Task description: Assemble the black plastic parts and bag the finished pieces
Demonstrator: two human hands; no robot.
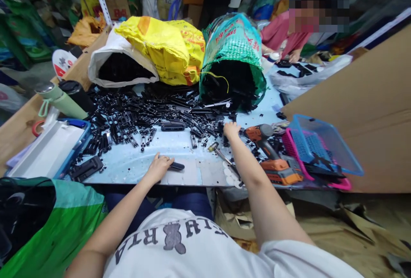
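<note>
Near the table's front edge, my left hand point(159, 168) is closed over one end of a long black plastic part point(176, 166), which lies on a grey pad point(189, 173). My right hand point(231, 129) reaches forward to the right end of a heap of small black parts point(138, 113). Its fingers point down and are bent together; whatever lies between them is hidden. Just left of my right forearm is a hammer point(221, 153). An orange and black cordless drill point(269, 149) lies to the right of that forearm.
Behind the heap lie a white sack point(123, 82), a yellow sack point(160, 51) and a green woven sack point(233, 51). Pink and blue baskets point(324, 141) stand at right, bottles point(62, 100) at left. A cardboard sheet point(359, 98) borders the right side. Across the table sits another person point(285, 34).
</note>
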